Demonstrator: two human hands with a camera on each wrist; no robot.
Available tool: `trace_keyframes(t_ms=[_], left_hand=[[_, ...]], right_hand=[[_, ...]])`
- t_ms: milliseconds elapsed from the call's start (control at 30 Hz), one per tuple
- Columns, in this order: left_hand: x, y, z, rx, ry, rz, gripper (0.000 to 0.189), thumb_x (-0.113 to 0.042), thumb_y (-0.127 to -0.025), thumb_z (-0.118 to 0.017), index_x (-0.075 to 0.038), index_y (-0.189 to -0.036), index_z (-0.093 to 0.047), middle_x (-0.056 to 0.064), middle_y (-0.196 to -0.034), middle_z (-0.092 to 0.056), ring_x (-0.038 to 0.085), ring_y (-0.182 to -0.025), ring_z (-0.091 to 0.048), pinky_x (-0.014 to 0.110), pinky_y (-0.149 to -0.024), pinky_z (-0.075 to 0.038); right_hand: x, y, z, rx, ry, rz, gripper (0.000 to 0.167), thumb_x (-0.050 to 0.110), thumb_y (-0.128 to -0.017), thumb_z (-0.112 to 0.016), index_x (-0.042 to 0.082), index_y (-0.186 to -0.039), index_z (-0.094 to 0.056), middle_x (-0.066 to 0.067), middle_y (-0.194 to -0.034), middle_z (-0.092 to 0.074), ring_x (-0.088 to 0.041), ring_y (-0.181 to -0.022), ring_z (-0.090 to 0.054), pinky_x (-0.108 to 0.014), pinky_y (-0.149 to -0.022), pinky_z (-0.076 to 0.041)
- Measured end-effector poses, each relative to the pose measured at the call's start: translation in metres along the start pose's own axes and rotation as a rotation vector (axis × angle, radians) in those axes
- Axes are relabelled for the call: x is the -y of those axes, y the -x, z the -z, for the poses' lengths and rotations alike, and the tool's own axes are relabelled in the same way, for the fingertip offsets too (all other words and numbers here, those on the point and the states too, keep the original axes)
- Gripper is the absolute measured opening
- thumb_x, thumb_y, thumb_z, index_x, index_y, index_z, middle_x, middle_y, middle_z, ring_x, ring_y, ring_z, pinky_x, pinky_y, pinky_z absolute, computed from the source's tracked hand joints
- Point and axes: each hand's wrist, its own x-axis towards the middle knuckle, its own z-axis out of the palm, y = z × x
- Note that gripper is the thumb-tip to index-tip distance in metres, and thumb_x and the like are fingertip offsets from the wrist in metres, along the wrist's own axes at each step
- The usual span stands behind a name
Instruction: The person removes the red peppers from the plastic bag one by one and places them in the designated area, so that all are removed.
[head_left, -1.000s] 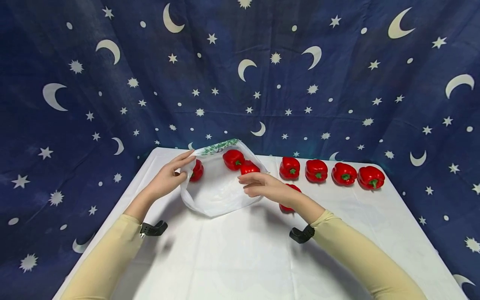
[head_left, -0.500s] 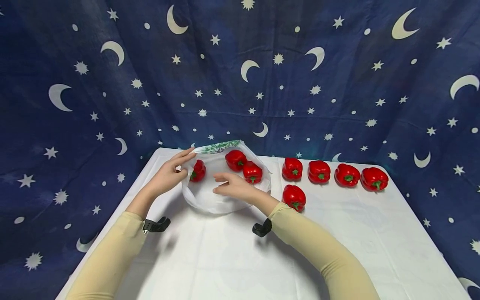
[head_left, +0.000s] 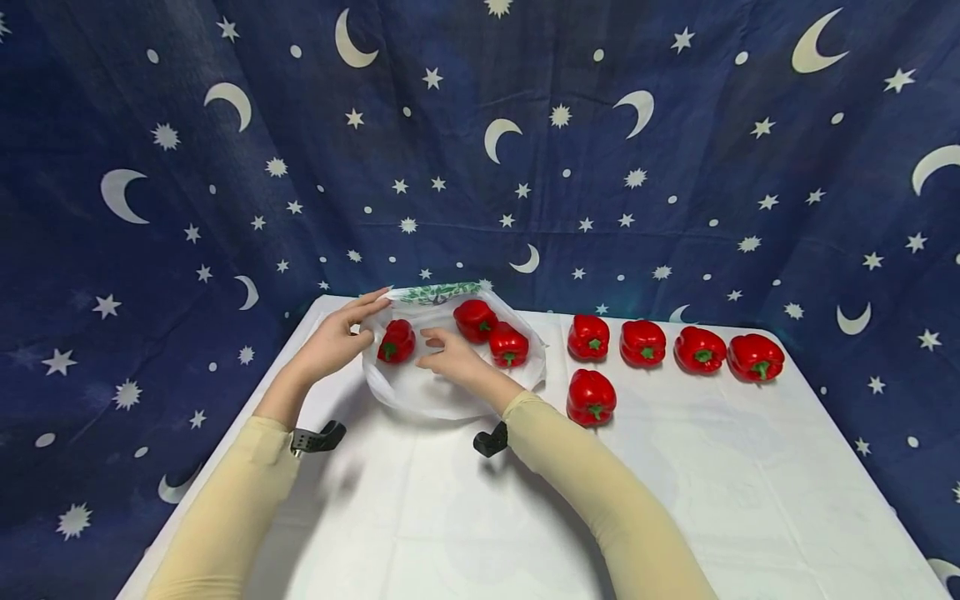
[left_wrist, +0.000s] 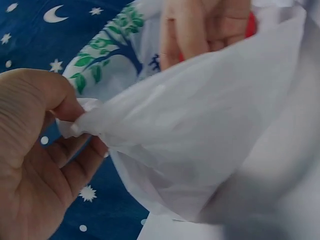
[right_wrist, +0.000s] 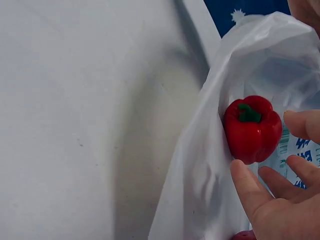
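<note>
A white plastic bag point(head_left: 420, 404) with a green tree print lies with its mouth spread wide. My left hand point(head_left: 327, 343) pinches its left rim between thumb and fingers, as the left wrist view point(left_wrist: 45, 145) shows. Inside the bag are three red bell peppers: one at the left point(head_left: 397, 342), one at the back point(head_left: 475, 321) and one at the right point(head_left: 509, 344). My right hand point(head_left: 456, 360) reaches into the bag, fingers spread and pointing toward the left bell pepper. In the right wrist view its thumb and fingers come up close beside that bell pepper point(right_wrist: 253, 132), not gripping it.
Right of the bag, several more red bell peppers stand in a row along the back, from the nearest point(head_left: 588, 337) to the farthest point(head_left: 755, 358). Another bell pepper point(head_left: 591, 398) sits in front of the row. A star-patterned curtain point(head_left: 480, 167) hangs behind the white table point(head_left: 465, 533).
From the bag's right side, my right hand has moved left, deeper into the bag, toward the left bell pepper. My left hand keeps hold of the rim.
</note>
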Motion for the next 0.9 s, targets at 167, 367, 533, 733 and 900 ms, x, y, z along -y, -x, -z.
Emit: trace_keyframes(t_ms=[167, 367, 533, 733, 900], left_hand=[[0.0, -0.003, 0.009, 0.011, 0.042, 0.034, 0.06, 0.001, -0.095, -0.049, -0.014, -0.154, -0.049, -0.01, -0.164, -0.032, 0.027, -0.148, -0.033, 0.05, -0.106, -0.039], [-0.003, -0.003, 0.013, 0.007, 0.096, 0.054, 0.059, 0.002, -0.095, -0.048, -0.007, -0.153, -0.048, -0.002, -0.165, -0.032, 0.029, -0.151, -0.026, 0.055, -0.117, -0.026], [-0.002, -0.005, 0.012, 0.015, 0.107, 0.086, 0.057, 0.004, -0.096, -0.046, 0.0, -0.153, -0.045, 0.005, -0.166, -0.03, 0.033, -0.151, -0.024, 0.056, -0.117, -0.026], [0.003, -0.003, 0.01, 0.019, 0.11, 0.073, 0.056, 0.001, -0.097, -0.049, -0.004, -0.153, -0.048, -0.001, -0.165, -0.032, 0.029, -0.151, -0.025, 0.055, -0.117, -0.025], [0.005, -0.001, 0.008, 0.002, 0.109, 0.056, 0.058, 0.001, -0.095, -0.049, -0.007, -0.152, -0.05, -0.005, -0.163, -0.035, 0.025, -0.151, -0.026, 0.056, -0.118, -0.024]], right_hand=[[0.002, -0.012, 0.0, -0.03, 0.048, -0.018, 0.067, 0.014, -0.092, -0.074, 0.004, -0.152, -0.046, -0.02, -0.151, -0.049, -0.034, -0.126, -0.057, -0.042, -0.094, -0.054], [0.0, -0.025, -0.004, -0.055, 0.062, -0.014, 0.071, 0.015, -0.089, -0.077, 0.003, -0.152, -0.047, -0.022, -0.15, -0.049, -0.036, -0.132, -0.052, -0.045, -0.092, -0.054], [-0.004, -0.036, -0.009, -0.069, 0.103, -0.02, 0.074, 0.021, -0.088, -0.08, 0.005, -0.152, -0.047, -0.022, -0.148, -0.051, -0.033, -0.116, -0.062, -0.041, -0.088, -0.056], [-0.007, -0.047, -0.018, -0.081, 0.117, -0.007, 0.075, 0.026, -0.088, -0.08, 0.008, -0.153, -0.047, -0.02, -0.148, -0.052, -0.031, -0.116, -0.063, -0.039, -0.093, -0.054], [-0.006, -0.055, -0.026, -0.1, 0.129, 0.018, 0.079, 0.024, -0.086, -0.081, 0.008, -0.154, -0.045, -0.015, -0.151, -0.051, -0.03, -0.135, -0.05, -0.041, -0.107, -0.044]])
